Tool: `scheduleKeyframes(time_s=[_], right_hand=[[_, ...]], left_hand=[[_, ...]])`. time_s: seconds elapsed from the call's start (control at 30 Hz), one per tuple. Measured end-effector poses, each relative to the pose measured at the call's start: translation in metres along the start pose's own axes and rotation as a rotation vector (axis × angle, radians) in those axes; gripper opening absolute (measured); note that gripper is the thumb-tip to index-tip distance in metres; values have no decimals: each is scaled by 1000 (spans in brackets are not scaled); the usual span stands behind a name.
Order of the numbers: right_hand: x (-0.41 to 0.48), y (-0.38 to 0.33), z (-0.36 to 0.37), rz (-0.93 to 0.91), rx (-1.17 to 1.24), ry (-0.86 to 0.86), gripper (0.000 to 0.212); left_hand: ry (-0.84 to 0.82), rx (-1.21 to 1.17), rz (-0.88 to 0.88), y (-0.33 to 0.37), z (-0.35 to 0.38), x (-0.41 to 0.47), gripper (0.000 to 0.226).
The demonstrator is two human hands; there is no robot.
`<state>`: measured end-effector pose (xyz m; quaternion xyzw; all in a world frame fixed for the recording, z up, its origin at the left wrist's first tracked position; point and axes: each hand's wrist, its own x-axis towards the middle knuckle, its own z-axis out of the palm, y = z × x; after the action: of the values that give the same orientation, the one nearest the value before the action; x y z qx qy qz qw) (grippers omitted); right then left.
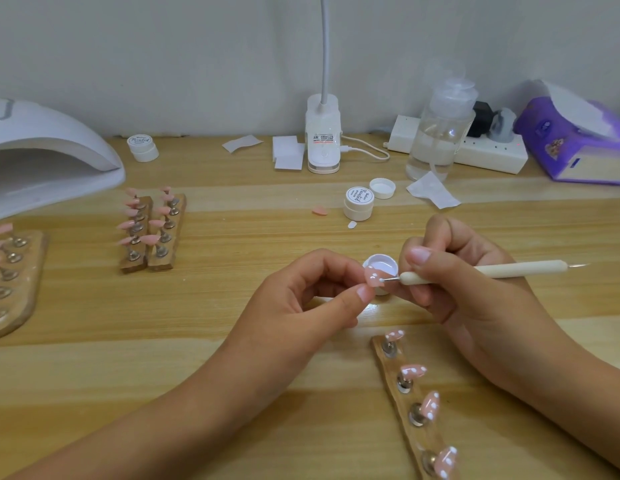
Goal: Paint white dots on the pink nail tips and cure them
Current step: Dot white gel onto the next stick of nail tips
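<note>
Across the wooden table (232, 358), the biggest thing is the white curing lamp (42, 150) at the far left, well apart from the work. Near it stand two wooden holders (152, 233) of plain pink tips. Closer in, at lower right, a wooden strip (419, 441) carries four dotted tips (413, 371) on metal stands, just beside the right forearm.

Both hands meet at the middle. The left hand (301, 299) pinches one pink nail tip (372, 277) between thumb and forefinger, its other fingers curled beneath. The right hand (468, 289) grips a dotting tool (492, 270) like a pen, thumb and fingers curled round the front of its shaft. An open pot of white gel (381, 266) sits on the table just behind the held tip.

What matters for the coming dot is the line-up. The nail tip lies directly to the left of the right fingers. The tool's long axis runs nearly level, left to right, and its small metal ball end sits at the tip's right edge, touching it as far as I can tell. A few white dots show on that tip. By my judgement the right hand makes the fine move along that axis while the left only steadies.
</note>
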<state>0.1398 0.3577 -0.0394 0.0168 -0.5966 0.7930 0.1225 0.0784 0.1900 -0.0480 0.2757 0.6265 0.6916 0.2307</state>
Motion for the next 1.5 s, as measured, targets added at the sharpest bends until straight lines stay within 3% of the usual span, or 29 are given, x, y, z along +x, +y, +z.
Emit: scheduleKeyframes(time_s=[1.1, 1.37, 1.5], right_hand=[[0, 0, -1, 25, -26, 16, 26], [0, 2, -7, -33, -22, 34, 12], [1, 4, -11, -83, -103, 13, 25]], left_hand=[[0, 0, -19, 1, 0, 0, 6], [15, 3, -13, 1, 0, 0, 7], [19, -23, -5, 3, 0, 0, 9]])
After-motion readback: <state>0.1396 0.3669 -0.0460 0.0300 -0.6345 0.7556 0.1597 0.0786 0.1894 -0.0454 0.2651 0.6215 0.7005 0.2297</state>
